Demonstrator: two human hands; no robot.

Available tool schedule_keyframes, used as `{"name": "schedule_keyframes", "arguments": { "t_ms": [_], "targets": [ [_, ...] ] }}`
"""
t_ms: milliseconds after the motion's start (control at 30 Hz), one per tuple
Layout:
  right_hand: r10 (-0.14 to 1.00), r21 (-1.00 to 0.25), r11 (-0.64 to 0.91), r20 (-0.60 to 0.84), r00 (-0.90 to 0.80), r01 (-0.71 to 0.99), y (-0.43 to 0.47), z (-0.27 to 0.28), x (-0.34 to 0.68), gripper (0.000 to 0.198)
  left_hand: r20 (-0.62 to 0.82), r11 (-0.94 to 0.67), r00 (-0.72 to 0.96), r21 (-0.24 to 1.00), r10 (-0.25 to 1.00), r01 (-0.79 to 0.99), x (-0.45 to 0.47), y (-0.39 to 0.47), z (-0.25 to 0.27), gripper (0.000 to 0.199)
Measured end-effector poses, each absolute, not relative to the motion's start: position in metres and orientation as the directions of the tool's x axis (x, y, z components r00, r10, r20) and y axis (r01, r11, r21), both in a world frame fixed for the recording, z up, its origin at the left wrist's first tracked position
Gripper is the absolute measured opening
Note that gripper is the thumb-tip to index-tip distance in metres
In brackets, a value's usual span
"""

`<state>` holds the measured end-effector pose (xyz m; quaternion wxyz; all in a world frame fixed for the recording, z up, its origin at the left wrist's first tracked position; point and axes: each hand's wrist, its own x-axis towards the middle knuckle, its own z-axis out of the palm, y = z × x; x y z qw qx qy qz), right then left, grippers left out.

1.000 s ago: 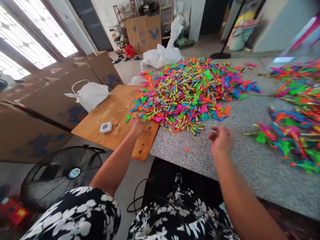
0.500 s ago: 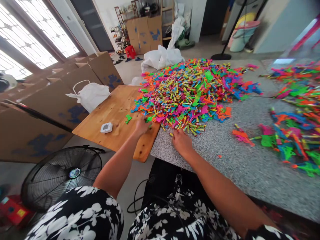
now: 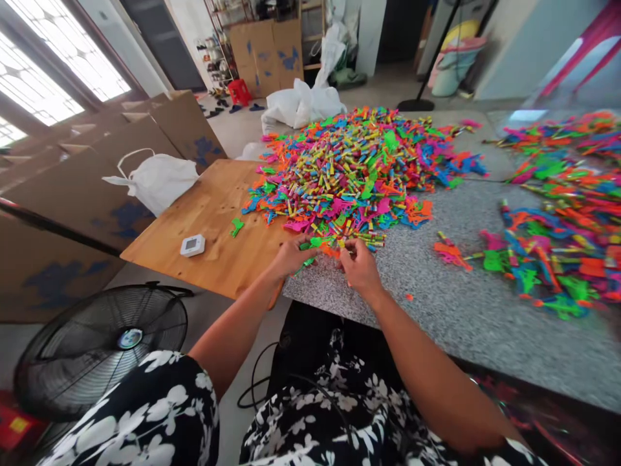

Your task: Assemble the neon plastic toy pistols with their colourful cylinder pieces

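Grey tabletop (image 3: 412,285) bears most of a multicoloured heap (image 3: 339,171). Left hand (image 3: 290,256) at heap's seven o'clock, right hand (image 3: 361,265) at six. Left fingers narrowed on green plastic pieces (image 3: 309,262); right thumb and finger pinch a small yellow piece (image 3: 342,244).

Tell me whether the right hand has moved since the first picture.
Yes. Judged against the wooden board, the right hand has moved left, closer to the board, and is now near the left hand.
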<state>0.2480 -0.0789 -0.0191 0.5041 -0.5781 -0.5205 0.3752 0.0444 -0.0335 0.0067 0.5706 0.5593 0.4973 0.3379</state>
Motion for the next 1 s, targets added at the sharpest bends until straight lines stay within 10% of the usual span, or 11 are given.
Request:
{"name": "schedule_keyframes", "arguments": {
  "t_ms": [433,1000],
  "targets": [
    [0.998,-0.997,0.010,0.005,0.064,-0.075,-0.085,0.011,0.277,0.035,-0.181,0.006,0.414,0.921,0.892,0.389,0.062,-0.046,0.037,0.029],
    [0.987,-0.932,0.101,0.051,-0.152,0.347,-0.075,0.036,0.295,0.021,-0.130,-0.272,0.530,0.741,0.838,0.613,0.067,-0.050,0.044,0.026]
  ]
}}
